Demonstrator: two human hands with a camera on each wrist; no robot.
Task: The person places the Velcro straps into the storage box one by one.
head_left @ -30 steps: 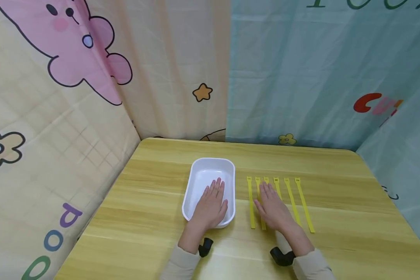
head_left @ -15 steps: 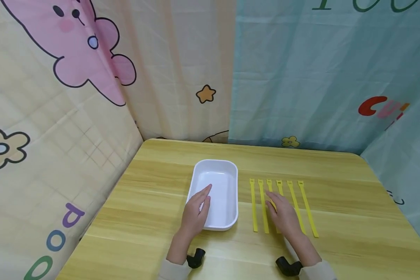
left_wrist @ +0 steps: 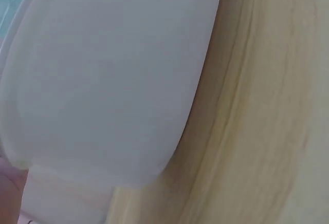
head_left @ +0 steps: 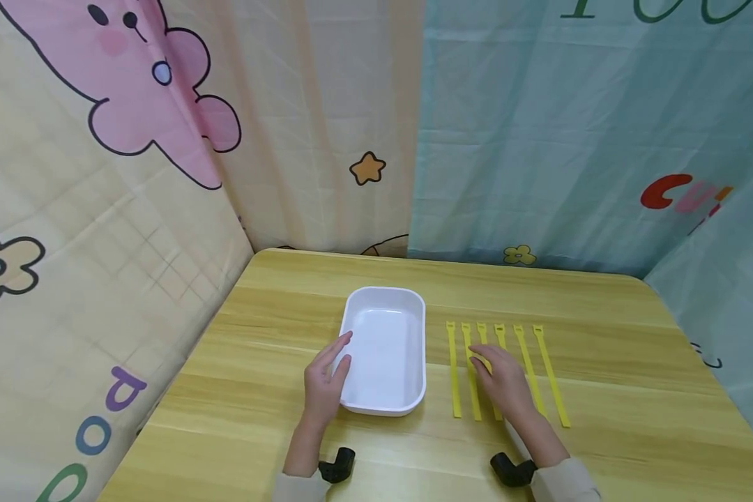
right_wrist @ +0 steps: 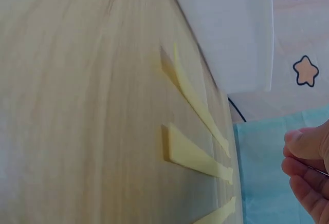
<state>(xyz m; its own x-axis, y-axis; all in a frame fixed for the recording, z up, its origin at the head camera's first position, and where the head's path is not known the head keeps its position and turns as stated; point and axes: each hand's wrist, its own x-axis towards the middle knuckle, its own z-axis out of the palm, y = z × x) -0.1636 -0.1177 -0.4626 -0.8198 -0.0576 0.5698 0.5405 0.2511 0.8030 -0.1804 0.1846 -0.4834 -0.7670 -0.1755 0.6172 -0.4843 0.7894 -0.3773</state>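
A white rectangular tray (head_left: 389, 355) stands on the wooden table, its wall (left_wrist: 113, 80) filling much of the left wrist view. My left hand (head_left: 323, 390) is at its left rim, fingers extended and thumb apart from them, overlapping the tray's edge. To the right of the tray, several yellow straps (head_left: 454, 369) with slotted heads lie side by side in a row. Over the middle of this row is my right hand (head_left: 507, 380), fingers loosely bent. In the right wrist view, its fingertips (right_wrist: 295, 144) appear above the straps with no strap between them.
The wooden table (head_left: 276, 314) has rounded back corners. Printed curtains (head_left: 314, 125) hang right behind it and along both sides. A black curved piece (head_left: 337, 466) sits at my left wrist, and another black piece (head_left: 513, 470) at my right wrist.
My left hand has moved left from over the tray's inside to its left rim. My right hand has shifted slightly right and back towards me, its fingers now more bent.
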